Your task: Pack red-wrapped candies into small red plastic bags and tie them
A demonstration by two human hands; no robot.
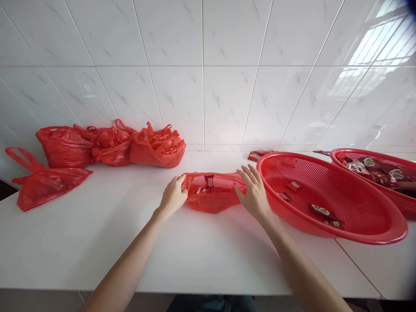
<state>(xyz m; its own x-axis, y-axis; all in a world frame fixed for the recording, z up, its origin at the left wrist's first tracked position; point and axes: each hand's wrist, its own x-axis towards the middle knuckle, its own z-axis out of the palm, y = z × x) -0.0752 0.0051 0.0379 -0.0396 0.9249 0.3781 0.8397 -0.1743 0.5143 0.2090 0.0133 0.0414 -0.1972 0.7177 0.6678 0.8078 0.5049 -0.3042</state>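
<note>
A red plastic bag (214,203) lies on the white table in front of me, its mouth spread wide. Inside it show a few small red and white packets (209,182). My left hand (173,193) pinches the bag's left rim between thumb and fingers. At the opposite side is my right hand (253,190), fingers stretched and apart, the thumb at the bag's right edge; it does not grip the plastic. Just right of that hand stands a red perforated basket (302,169) with several small packets (320,210) on its bottom.
Several filled red bags (157,147) stand along the tiled wall at the back left. Another red bag (52,184) lies at the far left. A second red basket (344,156) with many packets is at the right edge, a person's hand (407,185) in it. Packets (258,154) lie behind the nearer basket.
</note>
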